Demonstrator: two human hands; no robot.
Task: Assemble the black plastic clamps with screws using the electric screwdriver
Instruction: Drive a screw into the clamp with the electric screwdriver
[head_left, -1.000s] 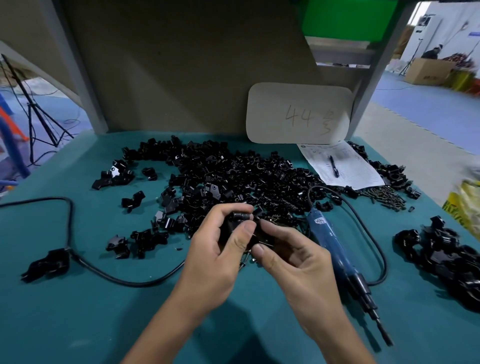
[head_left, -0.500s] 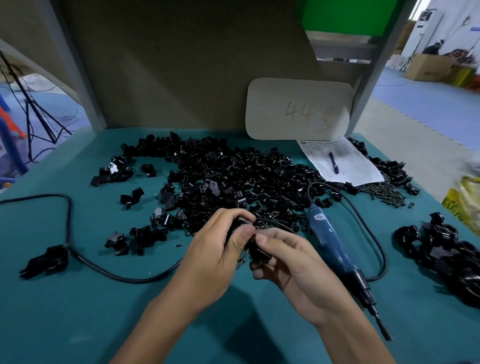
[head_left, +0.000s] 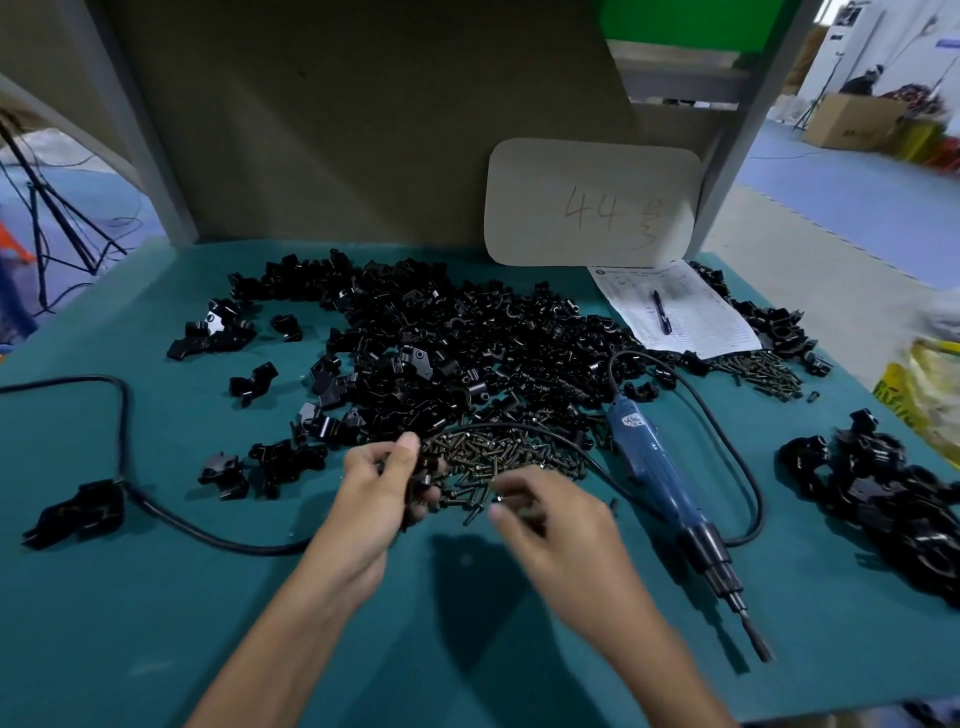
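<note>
Left hand (head_left: 384, 488) grips a clamp (head_left: 418, 491) mid-frame. Right hand (head_left: 550, 519) is blurred over the screws (head_left: 498, 457), pinch unclear. Screwdriver (head_left: 654, 467) lies idle, centre-right. Big loose pile (head_left: 467, 353) to do; finished-looking heap (head_left: 883, 499) far right.

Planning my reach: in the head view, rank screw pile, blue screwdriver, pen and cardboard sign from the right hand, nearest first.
From the right hand:
1. screw pile, just ahead
2. blue screwdriver, to its right
3. pen, on the paper
4. cardboard sign, at the back
</note>
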